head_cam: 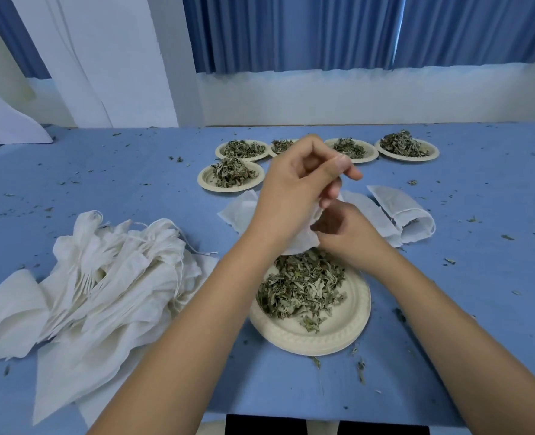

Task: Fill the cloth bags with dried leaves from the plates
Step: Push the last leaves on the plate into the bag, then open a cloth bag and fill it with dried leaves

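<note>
Your forearms cross the table's (pixel 479 189) near edge, which runs close in front of the near plate (pixel 341 337) of dried leaves (pixel 300 287). Open blue cloth lies right of that plate and across the far left. A pile of bags (pixel 109 277) crowds the left, flat bags (pixel 401 211) lie right of your hands, and five far plates (pixel 431 153) sit beyond.

Your left hand (pixel 291 189) pinches the cloth bag (pixel 300 241) with curled fingers above the near plate's far rim. The bag's long axis hangs near upright, lower end toward the leaves. Your right hand (pixel 344 233) curls against its side; whether it pinches, you cannot tell.
</note>
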The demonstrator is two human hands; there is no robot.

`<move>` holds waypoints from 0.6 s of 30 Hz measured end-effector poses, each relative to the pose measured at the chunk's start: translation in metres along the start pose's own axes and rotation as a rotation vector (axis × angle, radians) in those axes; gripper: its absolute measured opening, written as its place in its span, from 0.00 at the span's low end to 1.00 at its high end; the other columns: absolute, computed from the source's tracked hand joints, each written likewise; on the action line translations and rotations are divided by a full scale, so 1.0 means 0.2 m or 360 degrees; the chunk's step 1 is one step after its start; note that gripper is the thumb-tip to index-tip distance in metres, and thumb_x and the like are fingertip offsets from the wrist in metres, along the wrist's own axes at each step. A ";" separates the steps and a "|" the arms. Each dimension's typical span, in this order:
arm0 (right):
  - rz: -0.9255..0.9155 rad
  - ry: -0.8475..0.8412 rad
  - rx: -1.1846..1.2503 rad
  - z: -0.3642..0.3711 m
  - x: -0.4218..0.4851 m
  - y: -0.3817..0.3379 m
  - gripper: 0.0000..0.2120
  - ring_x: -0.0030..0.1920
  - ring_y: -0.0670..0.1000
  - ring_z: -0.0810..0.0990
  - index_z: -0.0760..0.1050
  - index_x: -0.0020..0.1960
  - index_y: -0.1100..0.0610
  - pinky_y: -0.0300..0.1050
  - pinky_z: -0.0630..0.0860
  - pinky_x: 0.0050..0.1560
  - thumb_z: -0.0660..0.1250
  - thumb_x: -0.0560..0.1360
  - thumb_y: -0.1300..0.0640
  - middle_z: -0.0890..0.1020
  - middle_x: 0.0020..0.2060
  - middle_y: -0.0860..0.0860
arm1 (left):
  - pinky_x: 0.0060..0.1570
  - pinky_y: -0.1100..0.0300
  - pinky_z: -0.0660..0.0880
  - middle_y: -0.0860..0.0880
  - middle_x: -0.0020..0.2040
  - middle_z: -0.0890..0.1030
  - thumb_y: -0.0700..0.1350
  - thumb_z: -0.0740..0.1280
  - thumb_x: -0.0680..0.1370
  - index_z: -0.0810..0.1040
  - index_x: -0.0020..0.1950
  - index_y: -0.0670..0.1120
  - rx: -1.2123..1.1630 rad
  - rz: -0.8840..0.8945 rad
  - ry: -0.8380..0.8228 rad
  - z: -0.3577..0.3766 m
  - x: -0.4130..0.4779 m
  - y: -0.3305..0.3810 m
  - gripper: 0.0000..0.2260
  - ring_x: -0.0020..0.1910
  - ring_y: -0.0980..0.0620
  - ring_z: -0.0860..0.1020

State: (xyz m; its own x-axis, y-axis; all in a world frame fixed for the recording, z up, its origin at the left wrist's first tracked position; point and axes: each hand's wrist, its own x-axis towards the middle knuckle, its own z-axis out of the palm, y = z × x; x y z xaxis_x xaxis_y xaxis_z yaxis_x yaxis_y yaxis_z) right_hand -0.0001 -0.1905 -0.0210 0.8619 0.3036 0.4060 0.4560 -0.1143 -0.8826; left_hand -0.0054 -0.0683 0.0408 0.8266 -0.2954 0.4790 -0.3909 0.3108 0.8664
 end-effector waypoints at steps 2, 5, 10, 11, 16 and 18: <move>-0.0008 -0.0018 0.0024 0.00 0.01 -0.01 0.13 0.38 0.35 0.78 0.75 0.44 0.52 0.28 0.72 0.40 0.68 0.67 0.69 0.82 0.34 0.38 | 0.26 0.66 0.66 0.46 0.35 0.81 0.31 0.62 0.79 0.72 0.39 0.41 -0.0152 -0.0001 -0.0042 0.01 0.03 0.00 0.11 0.27 0.55 0.70; 0.0027 -0.0013 0.0074 -0.02 0.01 0.01 0.15 0.40 0.35 0.78 0.76 0.46 0.55 0.29 0.72 0.43 0.64 0.66 0.71 0.83 0.37 0.38 | 0.31 0.66 0.70 0.48 0.36 0.82 0.33 0.63 0.80 0.72 0.40 0.43 -0.0165 0.0056 0.0016 -0.07 0.06 -0.02 0.10 0.29 0.55 0.71; 0.0101 0.0109 0.0184 -0.02 0.00 0.04 0.15 0.39 0.41 0.79 0.78 0.46 0.55 0.34 0.75 0.40 0.65 0.66 0.71 0.83 0.37 0.43 | 0.43 0.61 0.75 0.49 0.46 0.83 0.39 0.65 0.80 0.77 0.45 0.44 0.0151 0.0067 0.0219 -0.24 0.05 -0.11 0.04 0.38 0.53 0.77; 0.0107 0.0158 0.0199 -0.02 0.00 0.05 0.15 0.39 0.41 0.79 0.78 0.46 0.54 0.33 0.75 0.40 0.67 0.67 0.72 0.83 0.37 0.43 | 0.47 0.60 0.76 0.49 0.51 0.83 0.43 0.68 0.78 0.78 0.50 0.45 0.0339 0.0053 0.0201 -0.29 0.04 -0.12 0.02 0.43 0.53 0.79; 0.0085 0.0393 0.0182 0.01 0.03 0.06 0.18 0.45 0.45 0.79 0.77 0.51 0.57 0.40 0.77 0.46 0.67 0.70 0.77 0.83 0.45 0.57 | 0.58 0.64 0.66 0.61 0.58 0.76 0.50 0.78 0.68 0.75 0.65 0.52 0.1499 0.0062 -0.0421 -0.48 -0.02 -0.17 0.27 0.58 0.58 0.69; 0.0096 0.0300 0.0096 0.04 0.04 0.06 0.18 0.47 0.43 0.80 0.77 0.54 0.57 0.35 0.76 0.47 0.68 0.71 0.75 0.81 0.51 0.56 | 0.54 0.54 0.65 0.53 0.53 0.79 0.42 0.76 0.70 0.80 0.60 0.45 0.1812 0.0247 -0.0421 -0.52 -0.01 -0.19 0.19 0.54 0.54 0.67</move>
State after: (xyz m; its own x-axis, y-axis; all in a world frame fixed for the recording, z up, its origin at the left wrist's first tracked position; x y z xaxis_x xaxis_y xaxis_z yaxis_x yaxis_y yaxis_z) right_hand 0.0098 -0.1819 -0.0303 0.9161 0.1151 0.3840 0.3930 -0.0686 -0.9170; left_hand 0.0498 0.0144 -0.0076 0.6812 -0.5450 0.4888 -0.7265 -0.5861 0.3588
